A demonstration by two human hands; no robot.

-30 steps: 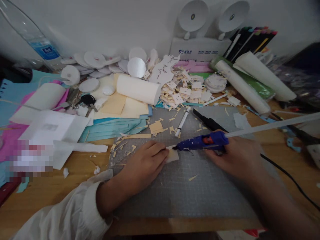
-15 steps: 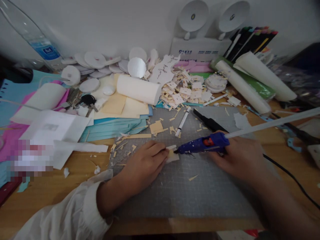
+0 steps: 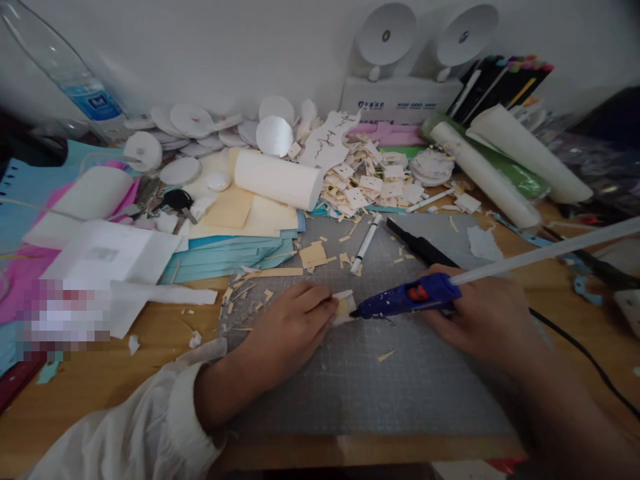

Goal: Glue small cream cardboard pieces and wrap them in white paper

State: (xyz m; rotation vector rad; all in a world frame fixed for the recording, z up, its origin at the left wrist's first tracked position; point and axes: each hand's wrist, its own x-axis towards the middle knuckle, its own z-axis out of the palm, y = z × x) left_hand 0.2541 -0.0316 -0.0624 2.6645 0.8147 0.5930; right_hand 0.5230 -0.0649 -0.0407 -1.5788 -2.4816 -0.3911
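My left hand [image 3: 291,328] lies on the grey cutting mat [image 3: 380,393], its fingers together and the fingertips pressed on a small white piece [image 3: 349,297] with a yellowish patch. To the right, my right hand [image 3: 487,317] is wrapped round the blue glue gun [image 3: 400,300]; a long pale glue stick [image 3: 545,250] sticks out of its back. The dark nozzle points left and sits at the right edge of the white piece. Whether the tip touches the piece cannot be made out.
A white pen [image 3: 367,244] and a black-handled tool [image 3: 420,243] lie behind the glue gun. Yellow scraps [image 3: 313,255] are scattered on the mat. Farther back are a pile of small cards [image 3: 370,183], a cream roll [image 3: 277,179] and teal sheets [image 3: 225,257]. A black cable [image 3: 585,357] runs right.
The glue gun's nozzle has shifted slightly right and down, from over the white piece to its right edge. My left hand has stayed in place.
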